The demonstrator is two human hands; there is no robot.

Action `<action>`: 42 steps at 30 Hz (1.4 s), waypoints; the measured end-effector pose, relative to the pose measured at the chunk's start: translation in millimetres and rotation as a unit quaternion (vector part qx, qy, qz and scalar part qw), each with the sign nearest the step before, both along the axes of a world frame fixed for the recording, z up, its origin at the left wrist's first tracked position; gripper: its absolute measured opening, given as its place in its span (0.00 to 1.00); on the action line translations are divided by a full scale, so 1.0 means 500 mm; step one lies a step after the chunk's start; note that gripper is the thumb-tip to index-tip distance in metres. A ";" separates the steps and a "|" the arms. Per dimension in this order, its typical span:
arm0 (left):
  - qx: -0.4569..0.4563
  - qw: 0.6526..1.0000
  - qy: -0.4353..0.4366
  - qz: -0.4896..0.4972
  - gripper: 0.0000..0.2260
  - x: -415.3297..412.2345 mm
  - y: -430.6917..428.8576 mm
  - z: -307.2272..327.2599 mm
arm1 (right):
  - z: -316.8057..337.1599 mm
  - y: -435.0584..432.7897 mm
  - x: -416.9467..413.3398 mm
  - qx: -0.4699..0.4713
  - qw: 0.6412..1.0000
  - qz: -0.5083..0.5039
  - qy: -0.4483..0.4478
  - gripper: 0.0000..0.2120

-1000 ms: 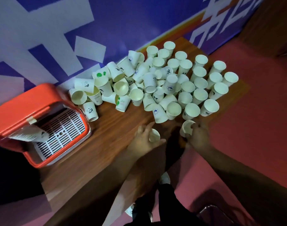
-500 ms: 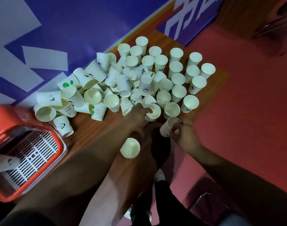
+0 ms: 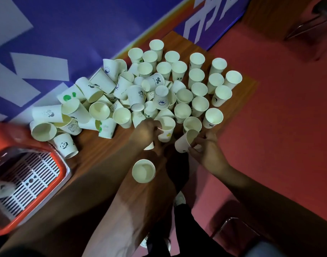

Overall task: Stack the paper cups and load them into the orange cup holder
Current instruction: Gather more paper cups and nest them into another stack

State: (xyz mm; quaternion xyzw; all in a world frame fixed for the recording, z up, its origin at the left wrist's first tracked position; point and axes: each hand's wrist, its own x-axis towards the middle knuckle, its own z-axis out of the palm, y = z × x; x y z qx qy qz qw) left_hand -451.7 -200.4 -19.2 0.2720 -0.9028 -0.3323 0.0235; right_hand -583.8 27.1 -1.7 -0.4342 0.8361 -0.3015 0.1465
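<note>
A brown wooden table (image 3: 96, 164) stands by a purple wall; one cup (image 3: 143, 171) sits nearest. The right hand (image 3: 207, 151) pinches a tilted cup (image 3: 185, 140), and the left hand (image 3: 145, 132) grips a yellow-marked cup (image 3: 166, 128). Behind lies the cup pile (image 3: 140, 89), with the orange cup holder (image 3: 19, 180) at left.

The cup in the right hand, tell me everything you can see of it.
The cup in the right hand is a plain white paper cup with a rolled rim and a small dark print near its base. It is empty and tilted, mouth up and away from the person. The right hand grips its lower end, over the table's near edge, close to the standing cups.
</note>
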 end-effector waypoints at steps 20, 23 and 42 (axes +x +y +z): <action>0.314 0.852 0.225 0.354 0.11 0.357 0.026 0.124 | 0.063 -0.091 0.222 0.050 0.975 0.204 -0.079 0.41; 0.319 0.848 0.240 0.350 0.18 0.381 0.039 0.135 | 0.043 -0.097 0.250 0.113 0.966 0.231 -0.010 0.46; 0.112 0.992 0.024 0.047 0.38 0.289 0.179 0.101 | -0.022 -0.014 0.075 0.114 0.988 0.080 -0.069 0.32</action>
